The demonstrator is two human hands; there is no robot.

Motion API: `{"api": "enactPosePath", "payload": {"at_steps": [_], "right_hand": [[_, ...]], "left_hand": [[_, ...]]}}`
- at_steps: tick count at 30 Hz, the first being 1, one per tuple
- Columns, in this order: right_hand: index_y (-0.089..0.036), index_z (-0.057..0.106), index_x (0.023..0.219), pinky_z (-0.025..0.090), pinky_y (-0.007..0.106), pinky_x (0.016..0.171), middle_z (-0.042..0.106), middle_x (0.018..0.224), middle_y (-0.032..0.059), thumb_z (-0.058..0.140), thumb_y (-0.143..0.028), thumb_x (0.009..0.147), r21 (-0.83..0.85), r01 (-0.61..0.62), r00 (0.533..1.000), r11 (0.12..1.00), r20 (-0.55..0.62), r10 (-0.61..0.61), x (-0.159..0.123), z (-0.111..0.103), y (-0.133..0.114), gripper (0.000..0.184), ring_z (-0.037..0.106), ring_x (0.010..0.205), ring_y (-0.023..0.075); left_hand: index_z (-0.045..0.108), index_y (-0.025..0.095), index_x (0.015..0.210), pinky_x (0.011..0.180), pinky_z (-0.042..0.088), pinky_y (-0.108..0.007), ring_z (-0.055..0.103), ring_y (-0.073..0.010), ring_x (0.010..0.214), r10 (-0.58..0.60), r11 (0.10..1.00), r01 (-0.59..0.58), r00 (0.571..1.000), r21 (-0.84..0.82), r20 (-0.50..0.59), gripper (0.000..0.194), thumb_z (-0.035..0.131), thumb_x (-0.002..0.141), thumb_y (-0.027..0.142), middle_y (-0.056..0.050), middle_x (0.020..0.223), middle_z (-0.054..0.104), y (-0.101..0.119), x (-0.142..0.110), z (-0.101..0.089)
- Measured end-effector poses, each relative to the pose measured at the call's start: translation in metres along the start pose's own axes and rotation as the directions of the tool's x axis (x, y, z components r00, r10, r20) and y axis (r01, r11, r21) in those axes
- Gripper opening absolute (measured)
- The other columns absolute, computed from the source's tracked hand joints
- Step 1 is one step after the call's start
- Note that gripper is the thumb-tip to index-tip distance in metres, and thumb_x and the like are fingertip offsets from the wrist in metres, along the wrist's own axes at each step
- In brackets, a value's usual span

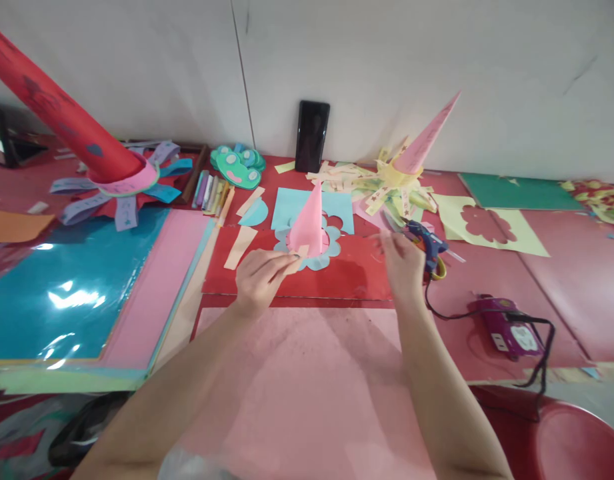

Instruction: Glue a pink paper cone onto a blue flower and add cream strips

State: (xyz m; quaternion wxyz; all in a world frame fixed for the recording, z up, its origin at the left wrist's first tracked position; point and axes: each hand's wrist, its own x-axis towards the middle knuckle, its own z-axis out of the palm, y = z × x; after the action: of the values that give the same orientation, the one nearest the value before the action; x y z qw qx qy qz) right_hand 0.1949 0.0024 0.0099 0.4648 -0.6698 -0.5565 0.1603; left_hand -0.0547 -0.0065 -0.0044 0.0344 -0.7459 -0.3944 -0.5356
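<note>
My left hand [260, 280] is closed in a pinch on a peach paper strip [293, 267], held in front of a pink paper cone [309, 223]. The cone stands upright on a light-blue flower-shaped paper base [314, 262]; the strip overlaps the cone's lower edge from this view. My right hand [405, 257] hovers over the right side of the red board, its blurred fingers apart with nothing visible in them. Close behind it lies a dark-blue glue gun [429, 245]. Two loose peach strips, one of them a paper strip [241, 247], lie left of the cone.
A black phone [312, 137] leans on the wall. Another pink cone [427, 137] with yellow strips stands at the back right. A red paper tube [81, 120] rises at left. Crayons [214, 191] lie beside green frog cutouts [239, 167]. A cord runs to a purple power strip [507, 327].
</note>
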Motion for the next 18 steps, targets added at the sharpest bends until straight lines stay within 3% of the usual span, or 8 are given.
{"api": "enactPosePath", "payload": {"at_steps": [2,4,8,11,13,18], "right_hand": [[-0.016,0.068,0.070,0.039,0.025,0.055,0.060,0.062,0.0020,0.051,-0.055,0.081,0.186,-0.131,0.979,0.974,0.177,0.098,-0.005,0.016,-0.020,0.044,0.050,0.055,0.0104],[-0.017,0.068,0.065,0.036,0.023,0.050,0.060,0.057,0.0014,0.053,-0.057,0.079,0.294,-0.237,0.929,0.926,0.349,0.127,-0.011,0.028,-0.030,0.045,0.045,0.051,0.0085],[-0.016,0.071,0.066,0.028,0.023,0.043,0.062,0.057,0.0028,0.055,-0.060,0.077,0.335,-0.450,0.770,0.828,0.615,0.170,-0.025,0.036,-0.034,0.048,0.036,0.044,0.0063],[-0.016,0.072,0.070,0.027,0.023,0.042,0.062,0.059,0.0020,0.055,-0.059,0.077,0.320,-0.528,0.679,0.787,0.715,0.165,-0.033,0.035,-0.035,0.047,0.034,0.041,0.0049],[-0.016,0.071,0.068,0.027,0.023,0.042,0.055,0.053,-0.0015,0.057,-0.056,0.077,0.323,-0.542,0.668,0.776,0.725,0.166,-0.037,0.036,-0.036,0.044,0.033,0.040,0.0043],[-0.018,0.070,0.073,0.025,0.022,0.041,0.042,0.047,-0.0063,0.066,-0.051,0.071,0.297,-0.561,0.697,0.772,0.674,0.247,-0.039,0.035,-0.040,0.033,0.035,0.040,0.0052]], "left_hand": [[0.066,0.024,0.086,0.059,0.051,-0.026,0.065,-0.0125,0.066,0.093,0.995,-0.093,0.996,0.043,0.005,0.007,0.067,0.080,0.020,0.001,0.076,0.072,0.001,-0.001,-0.002],[0.065,0.025,0.092,0.060,0.051,-0.026,0.066,-0.0128,0.068,0.166,0.984,-0.166,0.986,0.066,0.014,0.015,0.067,0.080,0.015,0.001,0.079,0.072,0.001,-0.001,-0.003],[0.064,0.026,0.097,0.062,0.049,-0.026,0.067,-0.0129,0.070,0.232,0.963,-0.241,0.969,0.118,0.089,0.019,0.061,0.083,0.013,0.001,0.083,0.073,-0.002,0.000,-0.006],[0.063,0.024,0.097,0.060,0.047,-0.026,0.066,-0.0126,0.069,0.302,0.942,-0.317,0.943,0.108,0.138,0.018,0.058,0.085,0.012,0.000,0.083,0.073,-0.001,0.002,-0.008],[0.063,0.023,0.096,0.060,0.046,-0.026,0.065,-0.0128,0.069,0.336,0.930,-0.355,0.926,0.092,0.174,0.017,0.058,0.084,0.012,0.000,0.083,0.073,0.001,0.003,-0.008],[0.064,0.027,0.096,0.061,0.045,-0.025,0.064,-0.0115,0.069,0.340,0.922,-0.378,0.892,0.082,0.297,0.021,0.051,0.088,0.012,0.003,0.082,0.072,0.009,0.004,-0.007]]}}
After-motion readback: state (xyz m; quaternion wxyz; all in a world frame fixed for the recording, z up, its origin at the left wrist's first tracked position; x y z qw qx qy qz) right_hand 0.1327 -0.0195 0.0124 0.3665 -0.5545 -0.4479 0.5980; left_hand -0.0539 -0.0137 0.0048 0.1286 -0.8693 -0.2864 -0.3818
